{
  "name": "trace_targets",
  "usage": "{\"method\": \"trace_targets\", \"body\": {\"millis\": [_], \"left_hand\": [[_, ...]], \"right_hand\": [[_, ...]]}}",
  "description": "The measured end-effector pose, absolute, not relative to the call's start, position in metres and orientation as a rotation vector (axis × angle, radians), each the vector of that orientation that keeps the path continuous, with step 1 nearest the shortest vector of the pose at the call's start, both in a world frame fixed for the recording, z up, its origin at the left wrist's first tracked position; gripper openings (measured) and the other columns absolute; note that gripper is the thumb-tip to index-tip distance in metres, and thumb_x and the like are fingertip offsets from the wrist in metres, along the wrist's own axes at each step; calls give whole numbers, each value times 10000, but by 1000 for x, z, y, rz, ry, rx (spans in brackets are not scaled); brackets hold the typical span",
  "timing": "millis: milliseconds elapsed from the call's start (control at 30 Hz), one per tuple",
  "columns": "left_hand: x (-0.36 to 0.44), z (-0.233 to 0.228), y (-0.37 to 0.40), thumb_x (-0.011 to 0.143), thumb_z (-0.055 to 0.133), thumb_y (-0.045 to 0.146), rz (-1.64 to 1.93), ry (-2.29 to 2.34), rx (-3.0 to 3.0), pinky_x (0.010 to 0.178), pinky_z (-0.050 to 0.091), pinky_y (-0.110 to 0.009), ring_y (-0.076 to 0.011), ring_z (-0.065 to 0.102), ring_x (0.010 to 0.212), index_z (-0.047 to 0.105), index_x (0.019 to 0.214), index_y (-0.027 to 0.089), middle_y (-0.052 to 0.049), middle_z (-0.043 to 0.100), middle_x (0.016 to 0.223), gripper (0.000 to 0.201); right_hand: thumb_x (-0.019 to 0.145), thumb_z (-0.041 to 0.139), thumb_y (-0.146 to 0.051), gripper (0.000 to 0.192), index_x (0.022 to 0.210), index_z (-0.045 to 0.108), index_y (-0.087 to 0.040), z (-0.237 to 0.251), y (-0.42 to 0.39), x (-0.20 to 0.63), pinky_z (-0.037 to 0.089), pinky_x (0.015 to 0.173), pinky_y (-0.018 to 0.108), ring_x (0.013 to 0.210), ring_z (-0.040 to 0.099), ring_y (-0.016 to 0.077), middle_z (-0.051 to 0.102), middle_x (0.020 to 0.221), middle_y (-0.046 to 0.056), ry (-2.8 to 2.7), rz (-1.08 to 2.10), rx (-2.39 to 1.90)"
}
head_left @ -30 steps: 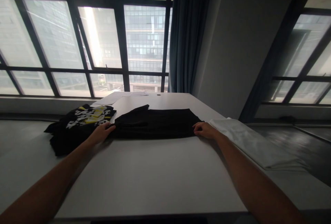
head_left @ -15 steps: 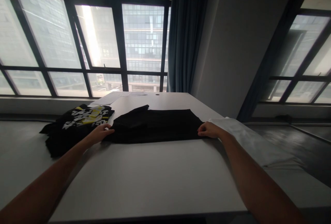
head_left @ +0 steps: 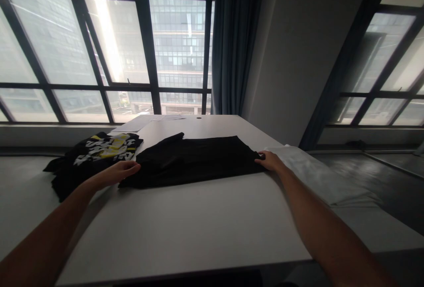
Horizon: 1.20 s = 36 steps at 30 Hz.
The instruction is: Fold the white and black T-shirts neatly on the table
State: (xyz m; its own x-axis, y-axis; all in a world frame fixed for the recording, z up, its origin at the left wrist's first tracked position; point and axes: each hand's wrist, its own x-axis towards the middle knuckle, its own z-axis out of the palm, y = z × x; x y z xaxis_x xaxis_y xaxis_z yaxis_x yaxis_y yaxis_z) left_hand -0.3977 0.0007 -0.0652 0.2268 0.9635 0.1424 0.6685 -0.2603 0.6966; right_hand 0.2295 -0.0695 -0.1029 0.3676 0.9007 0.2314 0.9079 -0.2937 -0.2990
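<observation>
A black shirt (head_left: 202, 156) lies folded into a long flat shape across the white table (head_left: 192, 225). What looks like a sleeve is laid over its left part, and one corner sticks up at the far side. My left hand (head_left: 123, 171) is closed at the shirt's left end, thumb and fingers pinching its edge. At the opposite end, my right hand (head_left: 267, 160) pinches the right edge between thumb and fingers. The cloth between my hands rests mostly on the tabletop, with its near left corner reaching out below my left hand.
Left of the shirt lies a bunched black garment (head_left: 99, 152) with a white and yellow print. Folded white fabric (head_left: 318, 176) lies to the right. Paper sheets (head_left: 135, 123) are at the table's far left, near the windows. A blue curtain (head_left: 235, 44) hangs behind.
My right hand has shifted slightly away from me along the shirt's right edge. The near left corner now extends out below my left hand. The view has turned slightly.
</observation>
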Motion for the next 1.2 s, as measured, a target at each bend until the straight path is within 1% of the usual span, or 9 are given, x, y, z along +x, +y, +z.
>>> {"method": "trace_targets", "body": {"millis": [133, 267, 367, 500, 633, 733, 933, 1100, 1200], "left_hand": [[-366, -75, 9, 548, 676, 684, 791, 1623, 2171, 833, 503, -366, -312, 655, 917, 698, 1078, 159, -100, 723, 958, 746], [-355, -79, 10, 540, 707, 529, 818, 1587, 2201, 912, 475, -387, -318, 657, 962, 709, 1081, 155, -113, 725, 1037, 658], [-357, -74, 8, 512, 733, 484, 901, 1527, 2073, 859, 496, -364, -299, 666, 926, 731, 1002, 186, -67, 740, 936, 574], [-365, -62, 3, 528, 732, 465, 1007, 1480, 1761, 641, 503, -293, -224, 658, 708, 709, 887, 194, 1, 698, 699, 450], [-372, -61, 5, 497, 724, 398, 997, 1420, 1541, 505, 448, -256, -180, 606, 554, 652, 772, 178, 25, 630, 579, 360], [-376, -68, 11, 467, 736, 403, 877, 1480, 1577, 474, 427, -259, -182, 592, 532, 650, 735, 182, 30, 603, 549, 358], [-379, -73, 8, 435, 801, 411, 688, 1502, 1742, 485, 414, -254, -167, 572, 528, 672, 1001, 178, 55, 592, 548, 625], [-387, -66, 7, 461, 807, 444, 853, 1432, 1735, 555, 489, -295, -213, 645, 626, 643, 1064, 181, 25, 637, 645, 678], [-386, -68, 9, 432, 823, 459, 798, 1427, 1749, 602, 529, -332, -238, 668, 665, 634, 1076, 190, 12, 661, 689, 723]], "right_hand": [[779, 682, -338, 531, 1263, 620, -128, -104, -65, 228, 475, 864, 306, 991, 651, 245, 703, 1076, 115, -1460, -33, -2219], [786, 670, -287, 472, 1219, 648, -99, -102, -60, 231, 480, 853, 299, 940, 653, 225, 703, 1034, 121, -1400, 13, -2146], [782, 660, -266, 423, 1175, 670, -109, -98, -61, 236, 492, 830, 289, 924, 651, 213, 707, 1005, 109, -1370, 59, -2031], [779, 657, -289, 475, 1221, 638, -117, -92, -69, 246, 513, 739, 273, 833, 656, 193, 701, 944, 88, -1282, 157, -1907], [698, 725, -232, 520, 1192, 653, -88, -90, -75, 253, 508, 690, 274, 725, 650, 196, 692, 776, 68, -1382, 279, -2070], [652, 751, -186, 553, 1186, 658, -75, -91, -76, 253, 509, 706, 282, 731, 657, 208, 699, 778, 78, -1486, 331, -2228], [658, 765, -203, 607, 1241, 638, -95, -87, -79, 248, 510, 694, 269, 737, 669, 208, 713, 814, 81, -1561, 405, -2244], [640, 757, -184, 580, 1207, 662, -111, -86, -80, 249, 505, 697, 260, 754, 668, 204, 712, 825, 71, -1566, 319, -2225], [606, 747, -139, 615, 1213, 652, -118, -89, -78, 252, 507, 699, 265, 761, 671, 208, 704, 798, 59, -1573, 296, -2287]]}}
